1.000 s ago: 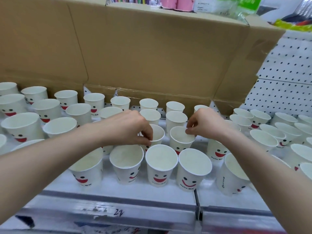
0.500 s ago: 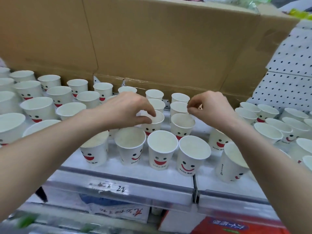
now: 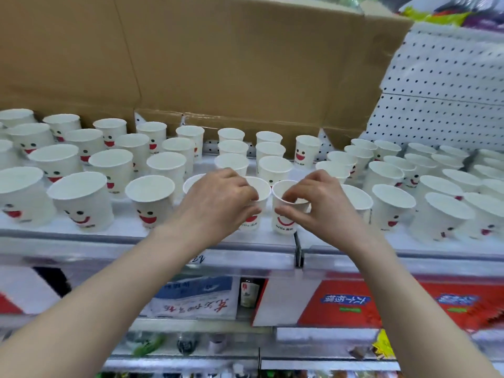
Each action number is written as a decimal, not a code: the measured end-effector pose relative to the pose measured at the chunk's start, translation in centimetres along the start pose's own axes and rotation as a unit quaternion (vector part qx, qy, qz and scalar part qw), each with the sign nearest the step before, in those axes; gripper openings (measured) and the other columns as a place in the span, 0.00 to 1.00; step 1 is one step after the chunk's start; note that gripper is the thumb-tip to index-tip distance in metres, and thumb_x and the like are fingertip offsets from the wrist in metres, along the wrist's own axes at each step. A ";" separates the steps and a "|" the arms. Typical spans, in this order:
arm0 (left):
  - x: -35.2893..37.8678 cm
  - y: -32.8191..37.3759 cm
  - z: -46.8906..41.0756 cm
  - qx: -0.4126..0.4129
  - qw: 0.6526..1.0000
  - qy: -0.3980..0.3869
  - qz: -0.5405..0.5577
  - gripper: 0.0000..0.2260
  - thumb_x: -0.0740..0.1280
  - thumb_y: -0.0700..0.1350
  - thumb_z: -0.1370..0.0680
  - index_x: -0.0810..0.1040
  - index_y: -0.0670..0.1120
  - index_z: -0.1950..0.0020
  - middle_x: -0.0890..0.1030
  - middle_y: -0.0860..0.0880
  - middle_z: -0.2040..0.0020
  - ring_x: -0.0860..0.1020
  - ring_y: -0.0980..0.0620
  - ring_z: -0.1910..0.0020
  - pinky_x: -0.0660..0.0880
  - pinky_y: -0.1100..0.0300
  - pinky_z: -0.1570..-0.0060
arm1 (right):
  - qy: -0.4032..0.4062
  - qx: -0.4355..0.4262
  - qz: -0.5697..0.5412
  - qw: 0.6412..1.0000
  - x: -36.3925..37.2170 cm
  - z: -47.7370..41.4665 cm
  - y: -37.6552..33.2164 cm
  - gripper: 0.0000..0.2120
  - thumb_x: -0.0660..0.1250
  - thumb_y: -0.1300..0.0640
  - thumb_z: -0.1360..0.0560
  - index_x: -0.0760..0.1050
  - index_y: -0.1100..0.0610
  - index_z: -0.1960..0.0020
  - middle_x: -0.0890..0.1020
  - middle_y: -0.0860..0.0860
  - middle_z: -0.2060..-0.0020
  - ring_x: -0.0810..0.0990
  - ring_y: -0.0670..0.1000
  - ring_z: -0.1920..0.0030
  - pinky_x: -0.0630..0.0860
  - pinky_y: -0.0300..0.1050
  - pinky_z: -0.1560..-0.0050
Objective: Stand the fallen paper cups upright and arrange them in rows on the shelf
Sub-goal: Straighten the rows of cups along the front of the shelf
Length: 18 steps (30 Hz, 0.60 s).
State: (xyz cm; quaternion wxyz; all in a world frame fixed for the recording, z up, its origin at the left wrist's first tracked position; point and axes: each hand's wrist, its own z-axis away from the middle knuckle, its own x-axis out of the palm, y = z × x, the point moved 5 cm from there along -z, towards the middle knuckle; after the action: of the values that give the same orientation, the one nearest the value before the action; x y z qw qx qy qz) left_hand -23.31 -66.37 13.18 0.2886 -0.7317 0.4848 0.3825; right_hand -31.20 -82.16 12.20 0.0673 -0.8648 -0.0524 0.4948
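Observation:
Several white paper cups with red smiling faces stand upright in rows on the white shelf [image 3: 81, 236]. My left hand [image 3: 218, 203] grips a front-row cup [image 3: 257, 211] from above, its fingers curled over the rim. Right beside it, my right hand [image 3: 319, 203] pinches the rim of the neighbouring front-row cup [image 3: 283, 219], thumb on the outer wall and fingers inside. The two cups stand almost touching near the shelf's front edge. No fallen cup shows in view.
A large cardboard box [image 3: 218, 64] stands behind the cups. White pegboard [image 3: 441, 105] backs the shelf at the right. More cups fill the left [image 3: 81, 200] and right [image 3: 441, 214] parts. Packaged goods [image 3: 343, 304] lie on the shelf below.
Both hands came forward from the second-row cups to the two front-row cups and took hold of them. The camera view tilted down, showing the lower shelf.

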 end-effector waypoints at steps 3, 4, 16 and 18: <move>0.6 0.7 0.2 -0.016 1.000 0.010 -0.004 0.09 0.68 0.51 0.24 0.84 0.47 0.55 0.84 0.50 0.59 0.78 0.47 0.55 0.74 0.56 0.60 | 0.004 -0.016 0.002 1.000 0.0 0.5 0.4 0.09 0.71 0.47 0.27 0.82 0.53 0.58 0.82 0.44 0.64 0.71 0.51 0.53 0.71 0.54 0.48; 0.7 1.0 0.2 -0.021 1.000 0.014 -0.001 0.08 0.68 0.50 0.24 0.84 0.48 0.55 0.84 0.51 0.59 0.78 0.47 0.55 0.73 0.56 0.61 | 0.002 -0.017 0.007 1.000 -0.1 0.6 0.7 0.08 0.71 0.49 0.27 0.82 0.53 0.58 0.82 0.44 0.65 0.72 0.52 0.53 0.70 0.54 0.48; 2.4 5.4 -2.8 -0.048 0.997 0.014 0.054 0.08 0.67 0.49 0.23 0.84 0.48 0.53 0.84 0.50 0.59 0.79 0.48 0.55 0.74 0.56 0.63 | -0.051 0.019 0.038 0.998 -3.0 1.8 7.6 0.07 0.71 0.52 0.26 0.84 0.55 0.54 0.83 0.49 0.62 0.72 0.54 0.50 0.71 0.53 0.48; 2.9 5.8 -3.3 -0.055 0.996 0.011 0.065 0.09 0.66 0.50 0.23 0.83 0.48 0.51 0.84 0.50 0.57 0.79 0.48 0.54 0.76 0.54 0.60 | -0.056 0.031 0.049 0.997 -3.3 1.7 8.8 0.07 0.71 0.52 0.26 0.84 0.56 0.54 0.83 0.52 0.62 0.73 0.55 0.49 0.71 0.53 0.48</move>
State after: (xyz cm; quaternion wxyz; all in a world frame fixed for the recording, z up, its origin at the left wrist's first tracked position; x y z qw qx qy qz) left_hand -27.12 -72.50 12.20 0.2167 -0.7175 0.5129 0.4186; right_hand -34.06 -91.20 12.66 0.0672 -0.8348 0.0017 0.5465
